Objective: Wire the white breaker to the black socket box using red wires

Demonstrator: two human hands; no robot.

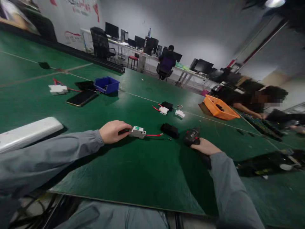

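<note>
The left hand pinches a white breaker on the green table (desks behind). The right hand grips a drill, fingers curled.

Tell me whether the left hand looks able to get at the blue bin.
Probably yes: bare green table lies between the left hand and the blue bin, and the phone sits off to the side. The fingers are on the white breaker, though, so they would likely need freeing first.

sleeves: long, grey | left cuff: gathered | left hand, right hand: bare | lap cloth: grey
</note>
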